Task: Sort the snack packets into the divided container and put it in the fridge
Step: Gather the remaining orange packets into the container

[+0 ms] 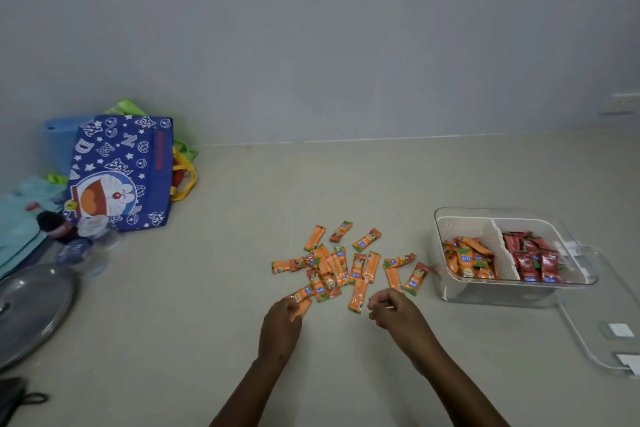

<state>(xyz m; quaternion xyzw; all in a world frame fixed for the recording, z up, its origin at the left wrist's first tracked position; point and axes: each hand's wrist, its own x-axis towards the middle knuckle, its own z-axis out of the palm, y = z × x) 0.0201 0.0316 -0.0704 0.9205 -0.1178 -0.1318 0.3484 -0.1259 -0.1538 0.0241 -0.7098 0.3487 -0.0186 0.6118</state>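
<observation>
At the far left edge a round metal lid (pixel 33 312) lies flat on the pale worktop (pixel 194 340), with a crumpled clear plastic bottle (pixel 83 246) just beyond it and some teal cloth (pixel 20 218) beside that. Behind them a blue cartoon-print bag (pixel 121 173) leans toward the wall, with green and yellow fabric showing at its back.

In the middle of the worktop a loose heap of orange snack packets (pixel 343 263) is scattered, some overlapping, a few lying apart at the edges. The left hand (pixel 282 322) reaches in from below with its fingers curled on an orange packet (pixel 300 305) at the near-left edge of the heap. The right hand (pixel 394 312) sits just beside the heap's near-right edge, fingers curled inward; whether it holds anything I cannot tell.

To the right stands a clear divided container (pixel 450 229). Its left compartment holds orange packets (pixel 469 258) and its right compartment holds red packets (pixel 533 258). A clear lid (pixel 588 343) lies on the worktop to the right of it.
</observation>
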